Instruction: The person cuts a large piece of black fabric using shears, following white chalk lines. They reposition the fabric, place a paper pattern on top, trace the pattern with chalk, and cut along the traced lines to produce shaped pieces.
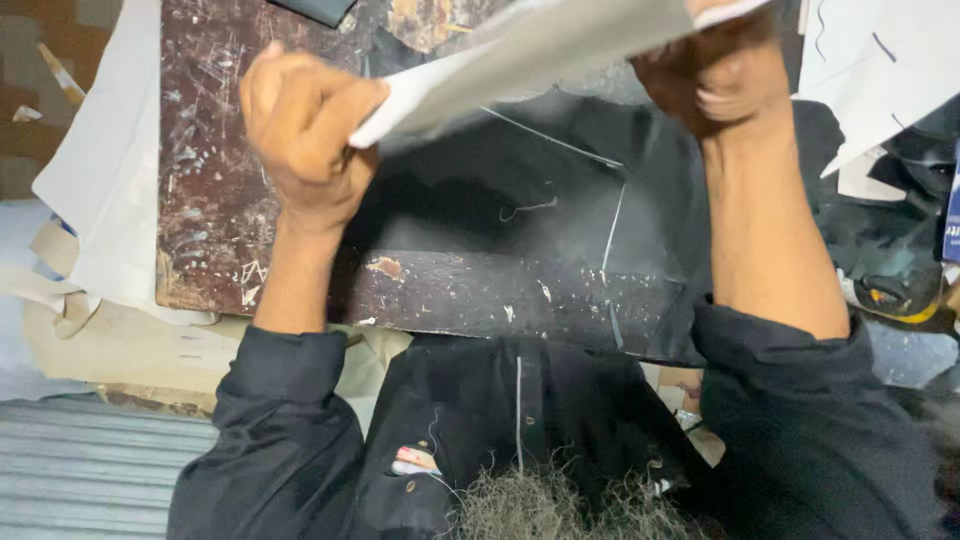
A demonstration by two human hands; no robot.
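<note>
Pale grey stiff paper sheet up in air above dark scratched wooden table, tilted, blurred. Left hand fist pressed together, pinching sheet's lower corner. Right hand clamped on sheet's far end, fingers curled tight. Black fabric piece flat on table beneath, pale chalk lines across it. Cream paper sheets draped off table's left edge. White paper at right, near right hand.

Two hands, left hand and right hand, one pale sheet, one dark scratched table.
</note>
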